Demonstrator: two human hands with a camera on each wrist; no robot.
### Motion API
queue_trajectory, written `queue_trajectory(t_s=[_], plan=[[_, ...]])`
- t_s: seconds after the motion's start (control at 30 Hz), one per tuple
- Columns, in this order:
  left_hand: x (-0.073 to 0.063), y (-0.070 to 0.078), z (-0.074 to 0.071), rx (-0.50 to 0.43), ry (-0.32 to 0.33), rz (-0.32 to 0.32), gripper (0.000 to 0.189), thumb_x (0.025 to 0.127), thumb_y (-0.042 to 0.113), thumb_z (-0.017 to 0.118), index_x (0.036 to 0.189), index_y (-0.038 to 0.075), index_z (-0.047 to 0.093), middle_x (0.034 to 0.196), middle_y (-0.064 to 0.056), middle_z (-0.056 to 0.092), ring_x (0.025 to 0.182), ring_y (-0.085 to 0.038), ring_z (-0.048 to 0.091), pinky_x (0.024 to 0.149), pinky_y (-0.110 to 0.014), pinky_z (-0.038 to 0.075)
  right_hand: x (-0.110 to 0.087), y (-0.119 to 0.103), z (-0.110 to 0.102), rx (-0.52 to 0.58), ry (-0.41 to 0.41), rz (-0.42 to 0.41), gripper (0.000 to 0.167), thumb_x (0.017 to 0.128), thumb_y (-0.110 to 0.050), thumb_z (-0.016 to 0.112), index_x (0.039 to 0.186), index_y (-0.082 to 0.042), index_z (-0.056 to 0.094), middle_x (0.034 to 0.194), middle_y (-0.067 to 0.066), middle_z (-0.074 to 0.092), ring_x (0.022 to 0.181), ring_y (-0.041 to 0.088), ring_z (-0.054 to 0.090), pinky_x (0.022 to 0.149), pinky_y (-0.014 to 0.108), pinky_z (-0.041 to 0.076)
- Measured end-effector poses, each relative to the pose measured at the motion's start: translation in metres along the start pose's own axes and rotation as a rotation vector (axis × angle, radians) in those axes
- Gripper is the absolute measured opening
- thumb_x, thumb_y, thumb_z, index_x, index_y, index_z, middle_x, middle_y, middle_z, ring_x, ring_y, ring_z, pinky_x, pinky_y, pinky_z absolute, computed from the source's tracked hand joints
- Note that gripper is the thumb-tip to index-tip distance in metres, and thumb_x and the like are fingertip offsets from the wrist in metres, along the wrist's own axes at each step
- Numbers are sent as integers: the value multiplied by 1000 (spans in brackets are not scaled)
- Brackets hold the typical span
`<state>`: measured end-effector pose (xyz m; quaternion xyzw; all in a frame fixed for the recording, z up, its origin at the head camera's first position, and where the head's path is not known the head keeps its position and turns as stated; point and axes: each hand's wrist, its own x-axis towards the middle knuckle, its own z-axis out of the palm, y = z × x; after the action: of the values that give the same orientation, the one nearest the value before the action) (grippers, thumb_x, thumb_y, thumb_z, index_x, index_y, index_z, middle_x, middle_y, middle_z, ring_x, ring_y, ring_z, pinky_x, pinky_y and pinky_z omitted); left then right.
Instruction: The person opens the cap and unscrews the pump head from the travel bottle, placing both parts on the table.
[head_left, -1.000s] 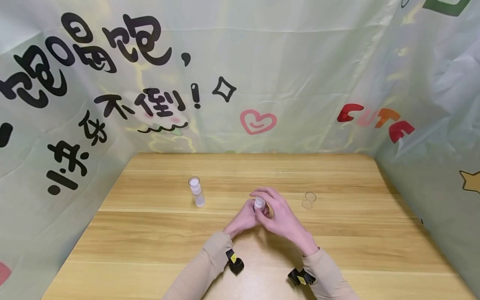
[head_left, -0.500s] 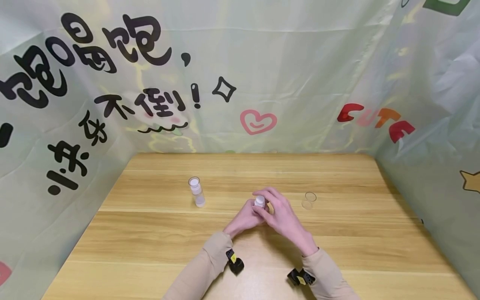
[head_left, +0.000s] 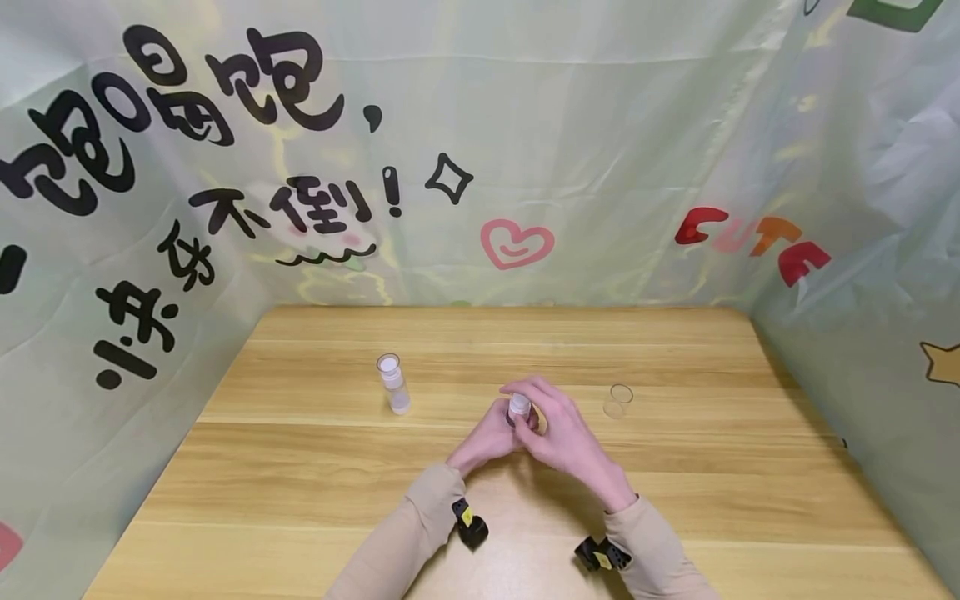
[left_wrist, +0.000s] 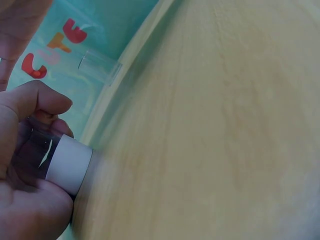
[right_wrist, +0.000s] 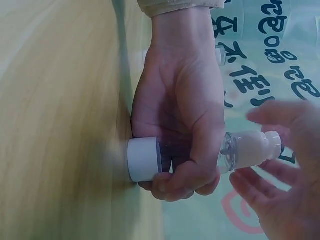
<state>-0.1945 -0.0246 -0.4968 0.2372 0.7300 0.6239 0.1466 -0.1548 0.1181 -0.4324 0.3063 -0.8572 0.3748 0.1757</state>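
Observation:
My left hand (head_left: 491, 433) grips a small clear pump bottle (right_wrist: 145, 159) upright, its fingers wrapped round the transparent body. The bottle's white base (left_wrist: 70, 165) sticks out below that grip, just above or on the table. Its white pump head (right_wrist: 252, 147) rises above the left fist. Curled round this pump head are the thumb and fingers of my right hand (head_left: 562, 433); exactly which fingertips touch it is partly hidden. A clear cap (head_left: 618, 402) stands on the table to the right. A second, similar bottle (head_left: 393, 383) stands upright on the left with a clear cap over its top.
The wooden table (head_left: 300, 483) has cloth walls (head_left: 600, 125) at its back and sides, printed with black characters and coloured letters. Both wrists wear small black cameras.
The right thumb and fingers have shifted slightly round the pump head, back and forth. The left hand and its bottle stay in place; the other bottle and loose cap have not moved.

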Motion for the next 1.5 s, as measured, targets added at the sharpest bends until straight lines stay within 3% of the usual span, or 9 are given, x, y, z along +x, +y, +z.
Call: queue_trajectory(t_s=[0.1, 0.2, 0.33, 0.43, 0.57, 0.73, 1.0, 1.27, 1.5], plan=[[0, 0, 0, 8, -3, 1, 8, 78, -4, 63, 85, -5, 60, 76, 4, 58, 73, -4, 54, 79, -21, 47, 0, 0, 0, -8, -5, 10, 42, 82, -3, 77, 122, -6, 66, 120, 11, 67, 110, 29, 67, 94, 45, 57], [0, 1, 0, 13, 5, -16, 12, 79, -3, 63, 91, -4, 61, 82, 3, 60, 76, -3, 55, 79, -21, 48, 0, -1, -1, 10, -20, 0, 44, 81, 1, 74, 124, -5, 66, 120, 11, 68, 107, 26, 68, 84, 39, 59], [0, 1, 0, 37, 13, -2, 12, 79, -3, 64, 90, -4, 61, 83, -6, 63, 76, -3, 55, 79, -20, 48, 0, -2, -2, 29, -37, -12, 46, 82, 0, 74, 126, -6, 65, 123, 11, 66, 108, 26, 67, 83, 39, 58], [-1, 2, 1, 63, 10, -3, 6, 81, -2, 66, 84, -1, 61, 78, -4, 62, 71, -2, 55, 76, -20, 49, -1, -2, -1, 6, -19, 26, 46, 83, -8, 79, 126, -6, 65, 122, 11, 66, 111, 27, 66, 93, 43, 56], [-1, 2, 1, 50, 7, -14, 7, 80, -3, 65, 82, 2, 61, 75, 6, 59, 70, -2, 55, 75, -20, 49, -1, -2, -1, 8, 0, 41, 47, 81, -2, 79, 125, -6, 65, 117, 12, 67, 107, 26, 67, 89, 43, 57], [0, 1, 1, 48, 1, 10, 5, 78, -5, 62, 83, -4, 61, 74, 4, 58, 69, -3, 54, 76, -21, 48, 0, -2, -1, 11, 11, 31, 48, 80, -5, 79, 126, -7, 65, 119, 11, 66, 109, 27, 66, 90, 45, 56], [0, 0, 1, 15, 12, -10, 7, 80, -6, 64, 82, -1, 61, 74, 9, 57, 71, -3, 55, 78, -21, 48, 0, -1, 1, 29, 24, -6, 47, 79, 1, 77, 124, -6, 66, 119, 12, 68, 110, 29, 67, 92, 46, 57], [1, 0, 0, 64, 5, -24, 6, 82, -1, 66, 86, -5, 63, 74, 3, 61, 69, -3, 56, 77, -21, 50, 1, -1, 2, 4, 53, 61, 52, 75, -5, 85, 124, -4, 65, 116, 13, 68, 107, 30, 69, 91, 45, 57], [0, 3, 1, 20, 28, -55, 8, 81, -2, 68, 83, 3, 62, 75, 5, 59, 71, -6, 56, 76, -22, 49, 0, -1, -3, 35, 49, 21, 46, 76, 6, 79, 120, -2, 67, 116, 15, 71, 110, 31, 69, 96, 46, 56]])
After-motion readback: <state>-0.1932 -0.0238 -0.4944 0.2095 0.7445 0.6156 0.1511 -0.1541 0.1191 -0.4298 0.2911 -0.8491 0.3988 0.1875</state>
